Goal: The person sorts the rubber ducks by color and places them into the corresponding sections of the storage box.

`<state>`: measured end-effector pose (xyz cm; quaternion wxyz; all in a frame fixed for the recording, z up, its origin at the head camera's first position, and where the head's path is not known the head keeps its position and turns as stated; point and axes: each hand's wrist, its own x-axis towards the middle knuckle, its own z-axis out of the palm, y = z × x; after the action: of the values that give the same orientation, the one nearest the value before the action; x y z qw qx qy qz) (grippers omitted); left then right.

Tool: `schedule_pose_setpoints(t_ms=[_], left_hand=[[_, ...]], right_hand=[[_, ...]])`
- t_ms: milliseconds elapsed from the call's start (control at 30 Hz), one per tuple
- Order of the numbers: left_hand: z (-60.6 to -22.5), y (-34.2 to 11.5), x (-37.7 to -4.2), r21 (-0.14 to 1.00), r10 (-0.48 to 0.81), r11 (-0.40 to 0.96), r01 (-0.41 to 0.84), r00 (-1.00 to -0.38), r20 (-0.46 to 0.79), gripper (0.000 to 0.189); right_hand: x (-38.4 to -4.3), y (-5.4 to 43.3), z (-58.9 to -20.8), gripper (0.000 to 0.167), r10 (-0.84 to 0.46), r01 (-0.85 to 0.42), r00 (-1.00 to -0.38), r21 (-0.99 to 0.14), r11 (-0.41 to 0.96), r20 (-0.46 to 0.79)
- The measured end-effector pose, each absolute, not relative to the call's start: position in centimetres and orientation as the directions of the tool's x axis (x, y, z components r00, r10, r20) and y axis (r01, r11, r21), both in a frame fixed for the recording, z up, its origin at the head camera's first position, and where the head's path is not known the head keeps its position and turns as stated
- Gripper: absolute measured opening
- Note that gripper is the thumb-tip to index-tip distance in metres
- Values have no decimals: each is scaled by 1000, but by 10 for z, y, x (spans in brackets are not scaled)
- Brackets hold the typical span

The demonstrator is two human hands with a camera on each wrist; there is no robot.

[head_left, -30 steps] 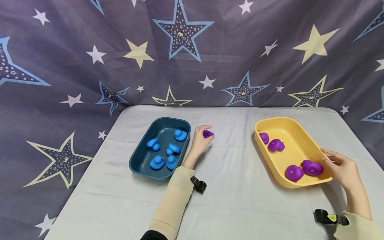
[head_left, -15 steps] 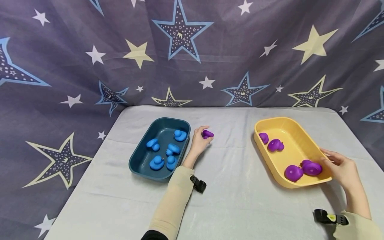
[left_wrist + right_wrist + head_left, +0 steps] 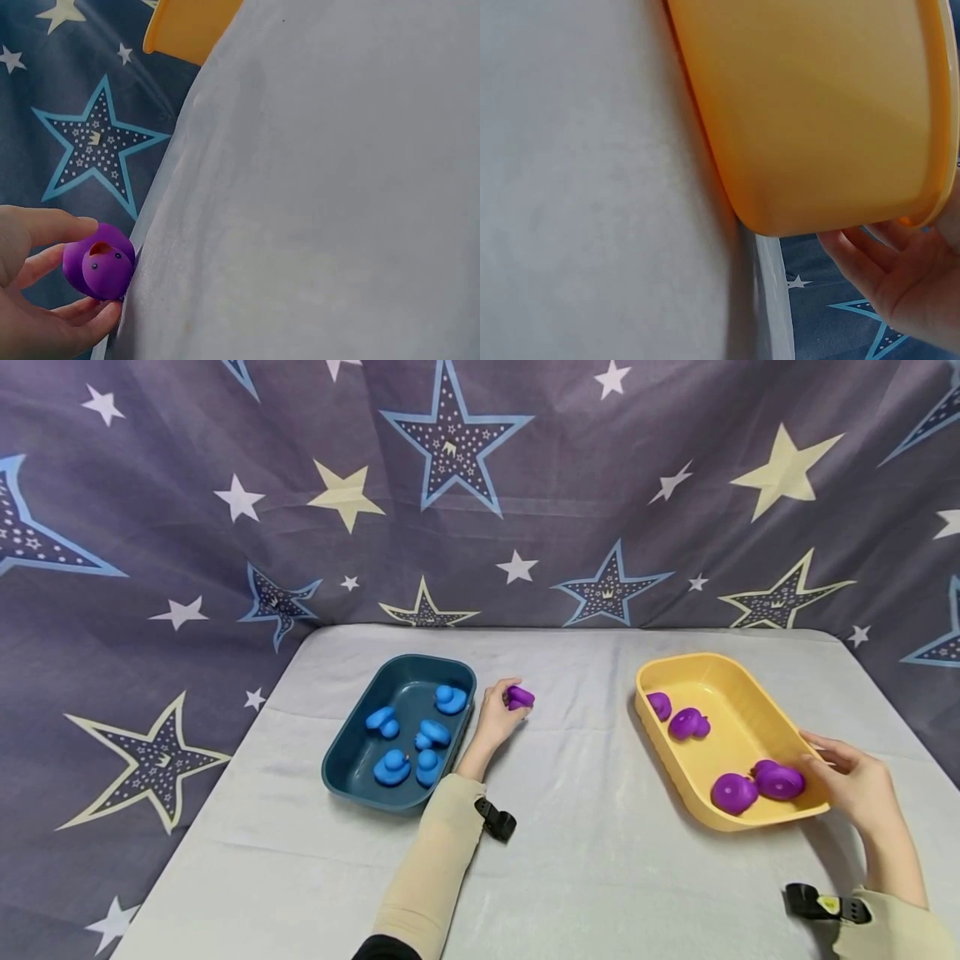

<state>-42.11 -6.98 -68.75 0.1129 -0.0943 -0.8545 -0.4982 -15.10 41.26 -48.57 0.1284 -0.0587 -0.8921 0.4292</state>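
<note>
Between the thumb and fingers of my left hand [image 3: 497, 717] is a purple rubber duck [image 3: 519, 697], held just right of the dark teal tray [image 3: 336, 752]. Its face and orange beak show in the left wrist view, where the duck [image 3: 106, 274] is pinched from above and below. My right hand [image 3: 862, 785] grips the right side of the yellow tray [image 3: 738, 693] by its rim. The right wrist view shows fingers [image 3: 862, 262] against the outer wall of that tray. Inside it lie several purple rubber ducks [image 3: 735, 793].
Several blue rubber ducks [image 3: 393, 767] lie in the teal tray, some tipped over. Both trays stand on a table with a pale cloth [image 3: 577, 827]. A dark curtain [image 3: 570, 460] with stars hangs behind and to the sides.
The purple duck has turned within my left fingers, while that hand has shifted only very slightly. My right hand and both trays stay where they were.
</note>
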Motion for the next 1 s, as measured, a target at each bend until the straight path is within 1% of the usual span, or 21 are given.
schedule_pose_setpoints(t_ms=[67,167,233,467,500,567,633,700,733,767,833,900,1000], left_hand=[[-704,-71,-432,822,45,500,272,-956,289,66],[-706,-72,-431,816,44,510,272,-956,292,66],[-699,-72,-425,814,45,513,274,-955,293,65],[-652,-70,-390,811,38,530,249,-962,271,60],[-652,-70,-390,812,38,525,253,-961,275,61],[-681,-72,-410,804,40,529,272,-954,296,63],[-699,-74,-421,794,49,522,312,-940,337,62],[-695,-74,-419,792,62,520,318,-940,336,61],[-682,-74,-410,792,70,518,323,-939,337,59],[-654,-72,-390,790,77,515,332,-936,343,56],[-584,-67,-343,821,96,488,296,-953,287,50],[-528,-61,-306,853,106,455,255,-967,232,47],[-471,-55,-269,885,106,427,188,-982,157,45]], right_hand=[[-151,413,-487,40,214,-10,-959,-779,627,184],[-151,413,-488,40,214,-14,-958,-779,627,190],[-151,412,-488,39,214,-15,-958,-780,626,190],[-151,412,-488,39,210,-22,-958,-784,621,194],[-151,412,-488,39,210,-24,-958,-784,620,195],[-152,412,-489,39,208,-30,-958,-787,616,199],[-152,412,-490,39,206,-35,-957,-789,614,203],[-152,412,-490,39,205,-38,-957,-787,616,207],[-152,411,-489,39,205,-39,-956,-787,615,208],[-151,409,-486,39,205,-38,-957,-789,614,206],[-150,405,-481,37,209,-33,-957,-791,611,201],[-146,399,-471,36,210,-29,-959,-800,599,192],[-142,392,-460,35,210,-21,-961,-807,590,179]])
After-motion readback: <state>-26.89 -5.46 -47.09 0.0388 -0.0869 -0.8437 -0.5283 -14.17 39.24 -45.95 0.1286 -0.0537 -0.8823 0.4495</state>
